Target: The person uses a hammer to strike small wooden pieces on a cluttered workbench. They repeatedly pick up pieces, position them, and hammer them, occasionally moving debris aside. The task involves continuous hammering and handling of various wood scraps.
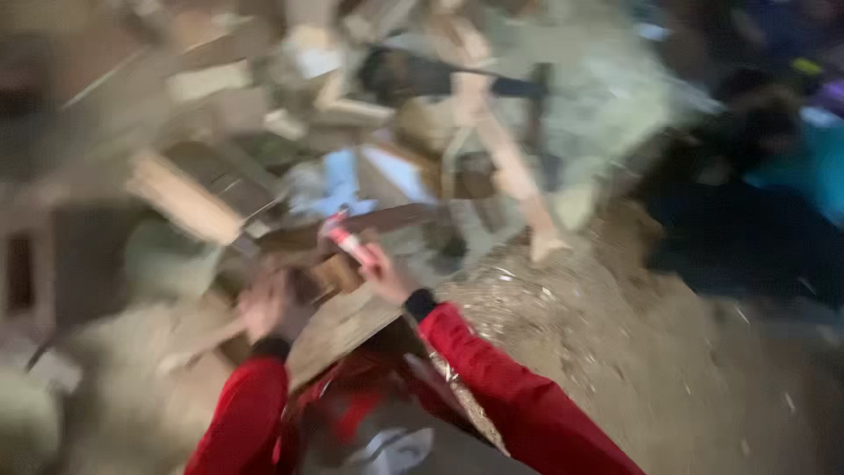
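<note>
View: the head camera is in heavy motion blur, so edges and small details are smeared throughout.

Right hand [384, 274]: raised over the heap, fingers closed around a small red and white tool [347, 239], possibly a marker or a cutter; its exact kind cannot be told. It is gripped near its lower end, so the tip points up and left, toward the wood.

Left hand [264, 308]: resting at the edge of a flat wooden board [338, 325], seemingly steadying it; whether the fingers are curled or spread is lost in the blur.

Sleeves: both arms wear red sleeves [519, 400] with dark cuffs, reaching forward from the bottom of the view.

Wooden board: lies tilted between the 2 hands, just below the tool, its near end toward the person's body.

Scrap pile [352, 132]: offcuts, planks and pale blocks heaped without order behind the hands, with a long pale slat [505, 158] leaning across it.

Ground [633, 352]: brown and covered in sawdust or shavings, right of the arms.

Other person [774, 176]: a dark and teal shape at the right edge, well apart from the hands.
</note>
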